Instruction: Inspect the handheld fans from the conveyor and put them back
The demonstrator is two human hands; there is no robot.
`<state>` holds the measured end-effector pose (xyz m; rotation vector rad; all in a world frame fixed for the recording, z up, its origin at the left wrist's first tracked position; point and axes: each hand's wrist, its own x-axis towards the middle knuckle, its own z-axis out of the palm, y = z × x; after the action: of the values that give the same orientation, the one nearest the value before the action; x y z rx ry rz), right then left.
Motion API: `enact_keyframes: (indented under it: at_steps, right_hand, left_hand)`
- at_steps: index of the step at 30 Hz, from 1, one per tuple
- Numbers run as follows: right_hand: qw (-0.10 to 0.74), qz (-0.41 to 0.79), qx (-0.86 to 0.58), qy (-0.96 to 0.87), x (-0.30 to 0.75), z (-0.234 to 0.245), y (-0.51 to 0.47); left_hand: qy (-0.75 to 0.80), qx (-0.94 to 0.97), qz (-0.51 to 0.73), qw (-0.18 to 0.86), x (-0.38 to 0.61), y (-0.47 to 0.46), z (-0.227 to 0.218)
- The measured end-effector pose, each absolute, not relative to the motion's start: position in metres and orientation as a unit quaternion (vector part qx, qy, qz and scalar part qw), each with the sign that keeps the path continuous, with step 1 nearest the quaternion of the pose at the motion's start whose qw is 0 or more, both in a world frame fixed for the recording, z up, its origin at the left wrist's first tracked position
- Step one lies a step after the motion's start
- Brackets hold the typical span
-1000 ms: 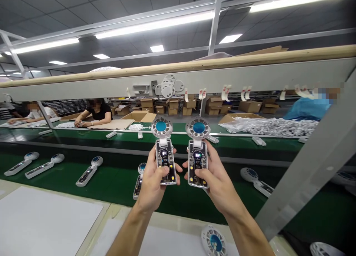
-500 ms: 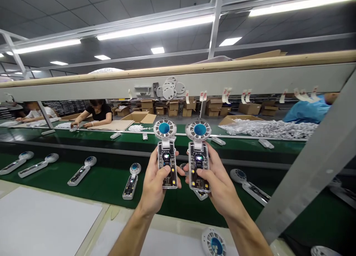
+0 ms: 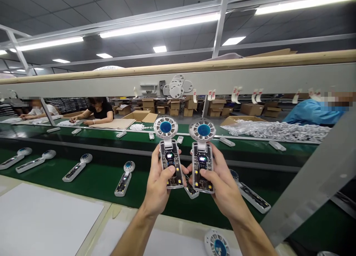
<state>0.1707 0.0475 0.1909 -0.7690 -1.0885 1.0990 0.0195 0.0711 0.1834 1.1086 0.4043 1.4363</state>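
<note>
My left hand [image 3: 160, 181] grips a small handheld fan [image 3: 166, 127] upright, with the thumb pressed on its exposed black circuit board. In my right hand [image 3: 222, 178] is a matching handheld fan [image 3: 202, 130], also upright, its thumb on the board too. Both have a round white slotted head with a blue centre and a clear-edged handle; a small light glows on each board. The two fans are side by side, apart from each other. Behind my hands, another fan [image 3: 191, 189] lies on the green conveyor belt [image 3: 97, 193], partly hidden.
More fans lie along the belt, one at left [image 3: 123, 183] and one at right [image 3: 254, 196]. A fan head [image 3: 218, 243] sits at the near edge. A slanted metal post [image 3: 311, 189] stands at right. Across the line, co-workers sit near a pile of white parts [image 3: 278, 130].
Both hands still hold their fans, which have shifted slightly right in view. The left fan's handle leans a little more. Fans on the belt have moved left relative to my hands.
</note>
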Motion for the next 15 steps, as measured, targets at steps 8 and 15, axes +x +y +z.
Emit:
enact_keyframes:
  at_steps: [8, 15]
  right_hand:
    - [0.713, 0.505, -0.344, -0.344, 0.172, 0.189, 0.058]
    - [0.748, 0.387, -0.321, -0.433, 0.191, 0.198, 0.030]
  left_hand:
    - [0.363, 0.476, 0.715, 0.360, 0.018, 0.079, 0.175]
    - [0.354, 0.378, 0.737, 0.435, -0.006, 0.085, 0.185]
